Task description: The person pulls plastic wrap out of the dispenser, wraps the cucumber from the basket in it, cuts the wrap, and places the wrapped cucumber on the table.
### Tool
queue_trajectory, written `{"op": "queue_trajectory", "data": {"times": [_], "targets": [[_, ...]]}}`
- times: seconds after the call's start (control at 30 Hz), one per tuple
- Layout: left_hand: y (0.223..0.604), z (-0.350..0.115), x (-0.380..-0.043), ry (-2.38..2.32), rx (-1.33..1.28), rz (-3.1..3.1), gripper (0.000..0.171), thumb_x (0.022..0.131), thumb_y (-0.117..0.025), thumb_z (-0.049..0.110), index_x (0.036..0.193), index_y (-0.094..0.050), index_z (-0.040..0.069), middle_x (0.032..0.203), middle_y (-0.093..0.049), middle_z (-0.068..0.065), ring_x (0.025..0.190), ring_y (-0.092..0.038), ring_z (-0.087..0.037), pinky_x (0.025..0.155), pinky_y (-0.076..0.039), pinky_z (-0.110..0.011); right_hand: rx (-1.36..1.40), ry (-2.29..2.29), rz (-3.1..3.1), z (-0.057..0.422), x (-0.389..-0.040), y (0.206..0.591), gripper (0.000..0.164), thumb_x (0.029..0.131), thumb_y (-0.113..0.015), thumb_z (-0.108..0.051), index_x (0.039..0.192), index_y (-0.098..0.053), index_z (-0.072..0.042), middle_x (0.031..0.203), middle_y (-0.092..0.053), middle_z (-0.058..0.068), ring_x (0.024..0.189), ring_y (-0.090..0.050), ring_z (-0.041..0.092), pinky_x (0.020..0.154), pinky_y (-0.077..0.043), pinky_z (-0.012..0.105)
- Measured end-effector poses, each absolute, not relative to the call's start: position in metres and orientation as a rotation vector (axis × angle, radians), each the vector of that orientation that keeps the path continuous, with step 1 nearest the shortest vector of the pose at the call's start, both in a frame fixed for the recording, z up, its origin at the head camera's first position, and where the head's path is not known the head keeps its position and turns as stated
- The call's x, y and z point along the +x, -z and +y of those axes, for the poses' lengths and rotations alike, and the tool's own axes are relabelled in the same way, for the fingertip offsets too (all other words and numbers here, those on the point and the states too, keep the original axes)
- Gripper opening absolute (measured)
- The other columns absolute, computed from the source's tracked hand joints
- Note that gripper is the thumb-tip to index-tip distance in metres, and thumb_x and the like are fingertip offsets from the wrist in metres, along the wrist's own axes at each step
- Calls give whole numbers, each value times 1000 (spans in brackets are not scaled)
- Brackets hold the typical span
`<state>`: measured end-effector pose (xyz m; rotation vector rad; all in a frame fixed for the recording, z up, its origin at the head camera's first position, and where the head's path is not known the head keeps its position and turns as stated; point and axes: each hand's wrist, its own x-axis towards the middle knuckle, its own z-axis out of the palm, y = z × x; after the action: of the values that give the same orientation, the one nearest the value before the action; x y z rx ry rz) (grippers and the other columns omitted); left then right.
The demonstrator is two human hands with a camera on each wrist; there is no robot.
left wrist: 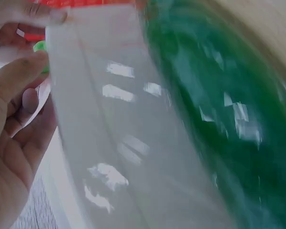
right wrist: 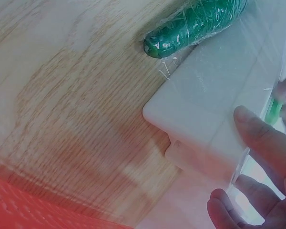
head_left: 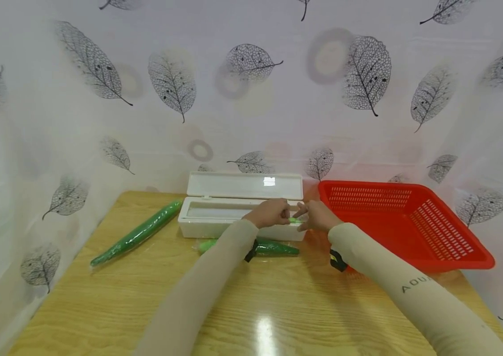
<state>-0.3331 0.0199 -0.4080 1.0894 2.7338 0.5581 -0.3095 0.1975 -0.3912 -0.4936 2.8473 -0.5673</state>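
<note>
A long white cling film box (head_left: 242, 228) stands at the back of the table, its lid (head_left: 244, 185) raised. My left hand (head_left: 270, 212) is at the box's right part and pinches a small green slide cutter (left wrist: 40, 47) on the front rim. At the right end, my right hand (head_left: 319, 216) holds the edge of the box, thumb over the front rim and fingers bent around the corner. Clear film covers the box front. Just before it lies a wrapped cucumber (right wrist: 195, 28), partly behind my left forearm in the head view.
Another film-wrapped cucumber (head_left: 137, 233) lies slantwise to the left of the box. Close by on the right stands a red plastic basket (head_left: 411, 257) with slotted sides. A pale curtain (head_left: 251, 123) printed with leaves hangs behind the wooden table (head_left: 304, 311).
</note>
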Motion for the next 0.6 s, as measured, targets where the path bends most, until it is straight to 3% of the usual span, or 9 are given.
{"op": "queue_trajectory", "data": {"times": [0.17, 0.23, 0.4, 0.5, 0.6], "targets": [[404, 1, -332, -486, 1048, 2765, 14, 86, -67, 24, 91, -66, 12, 100, -64, -1, 93, -60, -14, 85, -51, -25, -453, 598, 2843, 196, -308, 389, 35, 71, -80, -10, 105, -72, -4, 138, -47, 23, 98, -60, 32, 68, -52, 32], [404, -4, -331, -442, 1044, 2793, 13, 86, -68, 26, 91, -67, 13, 100, -64, 0, 93, -59, -14, 85, -51, -26, -453, 593, 2846, 195, -308, 389, 35, 71, -80, -10, 105, -72, -4, 138, -47, 23, 98, -59, 32, 68, -51, 32], [406, -9, -328, -417, 1041, 2843, 13, 85, -69, 26, 90, -69, 14, 96, -66, 1, 90, -60, -13, 83, -51, -25, -485, 574, 2819, 195, -310, 388, 38, 73, -80, -13, 109, -70, -4, 141, -45, 22, 120, -51, 39, 95, -47, 44], [411, -9, -331, -430, 1070, 2873, 16, 84, -69, 30, 88, -69, 15, 91, -66, 3, 84, -59, -11, 78, -51, -23, -493, 547, 2786, 196, -311, 385, 45, 73, -80, -16, 115, -67, -4, 140, -46, 21, 119, -51, 38, 98, -46, 48], [411, -8, -329, -414, 1062, 2888, 16, 83, -70, 30, 90, -70, 16, 91, -67, 4, 83, -60, -11, 78, -51, -23, -542, 482, 2785, 196, -313, 378, 50, 73, -80, -19, 118, -64, -4, 131, -56, 19, 106, -57, 32, 90, -51, 44]]}}
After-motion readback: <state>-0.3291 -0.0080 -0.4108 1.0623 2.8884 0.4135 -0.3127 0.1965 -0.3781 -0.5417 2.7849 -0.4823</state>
